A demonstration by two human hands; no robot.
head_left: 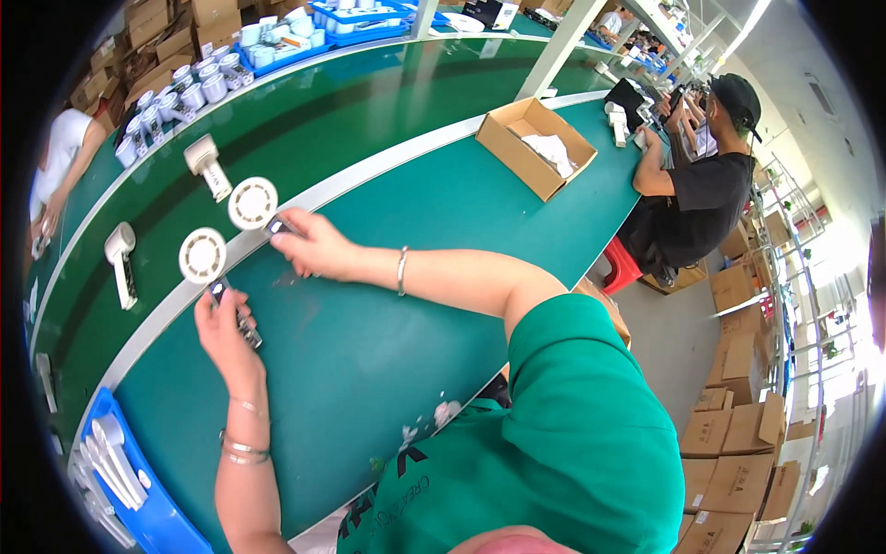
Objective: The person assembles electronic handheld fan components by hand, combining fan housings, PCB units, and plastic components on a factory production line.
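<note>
White-headed left fan (203, 256): held in the left grip (221, 328), which is closed round its dark handle; the round, slotted face shows to the camera, and the handle's lower end sticks out below the fingers.
White-headed right fan (252, 203): held by its dark handle in the right grip (318, 247), closed on it; this head is near the other one, apart from it.
Bracelets: a metal one (402, 270) on the right wrist, several thin bands (244, 451) along the left.
Green worktop (369, 360): beneath both forearms, edged by a pale rail (337, 187) that the two fan heads overlap in view.
Glossy belt (341, 111): beyond the rail, with a cream handheld device (208, 166) and another (121, 263) lying on it.
Blue tray (166, 508): at the lower left, holding white long-handled pieces (115, 462).
Cardboard box (512, 159): open on the worktop, off to the right, a crumpled white bag (551, 152) inside.
Co-worker (711, 189): seated farther right in black top and cap, a red stool (622, 263) beneath.
Far side: white cup-shaped parts (214, 88) standing in rows.
Cartons (738, 471): stacked at the lower right.
</note>
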